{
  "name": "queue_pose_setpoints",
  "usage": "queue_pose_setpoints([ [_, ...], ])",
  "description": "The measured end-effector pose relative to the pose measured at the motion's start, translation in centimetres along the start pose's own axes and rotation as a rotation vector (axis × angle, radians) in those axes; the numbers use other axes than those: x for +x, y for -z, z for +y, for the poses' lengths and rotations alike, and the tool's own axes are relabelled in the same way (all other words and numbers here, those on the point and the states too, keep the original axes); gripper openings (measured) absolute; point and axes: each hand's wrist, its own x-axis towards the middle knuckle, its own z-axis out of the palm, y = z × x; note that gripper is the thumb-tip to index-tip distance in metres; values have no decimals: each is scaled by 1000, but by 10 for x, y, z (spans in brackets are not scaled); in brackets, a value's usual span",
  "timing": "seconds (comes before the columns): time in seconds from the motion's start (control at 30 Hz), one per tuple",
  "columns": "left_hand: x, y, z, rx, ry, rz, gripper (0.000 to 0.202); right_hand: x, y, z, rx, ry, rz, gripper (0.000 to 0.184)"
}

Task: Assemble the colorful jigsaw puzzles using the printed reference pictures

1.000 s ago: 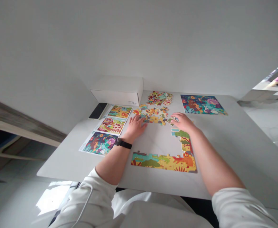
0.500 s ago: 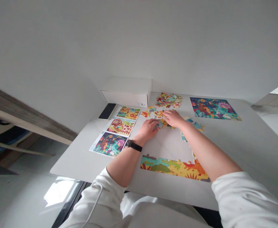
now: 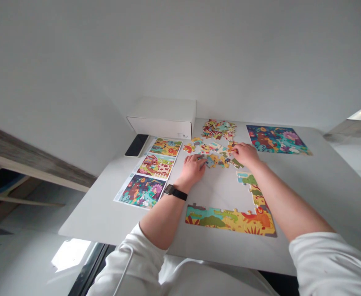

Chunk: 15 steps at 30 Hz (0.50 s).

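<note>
My left hand (image 3: 193,166), with a black watch (image 3: 175,192) on its wrist, rests with fingers spread on a scatter of loose puzzle pieces (image 3: 213,158) in the middle of the white table (image 3: 309,185). My right hand (image 3: 245,154) is at the right side of the same scatter, its fingertips pinched on a small puzzle piece (image 3: 232,147). In front of me lies a partly joined puzzle (image 3: 226,218), an L of a bottom row and a right column.
A second heap of pieces (image 3: 219,128) lies at the back, next to a finished dark puzzle (image 3: 275,139). Three picture cards (image 3: 155,165) lie in a row on the left. Behind them are a white box (image 3: 163,117) and a black phone (image 3: 136,144).
My right hand went left over the loose pieces, then back to the right edge of the scatter. My left hand stayed on the pieces. The view shifted slightly.
</note>
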Motion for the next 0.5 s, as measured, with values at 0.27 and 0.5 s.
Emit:
queue_pose_setpoints([
  [0.27,-2,6,8,131,154,12,38,5,0,-13,76,4,-27,32],
  [0.5,-1,6,7,156,193,26,48,0,-7,5,113,109,-40,40],
])
